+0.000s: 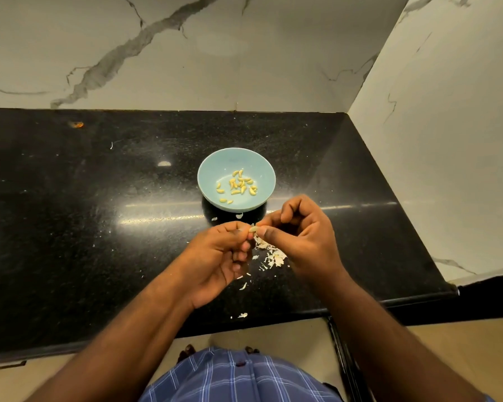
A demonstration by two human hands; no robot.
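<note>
A blue checked shirt (230,381) is worn, crossed by thin white and pale lines in a grid. A small dark button (240,364) is set on its front placket. Both forearms are left uncovered down to the left grip (215,256) and the right grip (302,242), which are bare as well.
</note>
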